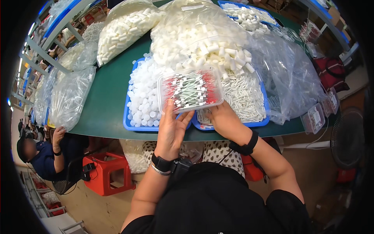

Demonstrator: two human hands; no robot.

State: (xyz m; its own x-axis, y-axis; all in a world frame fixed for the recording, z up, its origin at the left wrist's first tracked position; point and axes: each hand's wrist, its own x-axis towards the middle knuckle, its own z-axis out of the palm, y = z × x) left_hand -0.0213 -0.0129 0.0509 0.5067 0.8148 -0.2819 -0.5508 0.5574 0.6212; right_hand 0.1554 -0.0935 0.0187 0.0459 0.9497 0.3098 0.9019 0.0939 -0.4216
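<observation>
Container (219,93), clear plastic and rectangular, is positioned above the adjoining edges of two blue trays (126,114) and contains red-ended leads (189,90). Left hand (170,130), partly open, supports the near left side, thumb against the wall. Right hand (226,121), fingers bent, is at the near right corner; its grip is partly hidden and cannot be determined. White caps (141,95) fill the left tray; slender white pieces (245,99) fill the right.

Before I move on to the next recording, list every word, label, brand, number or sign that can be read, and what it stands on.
None can be read.
Held box: no lettering I can make out.
Small boxes at right: any print is too small to read.
Left rack: any labels are too blurred to read.
</observation>
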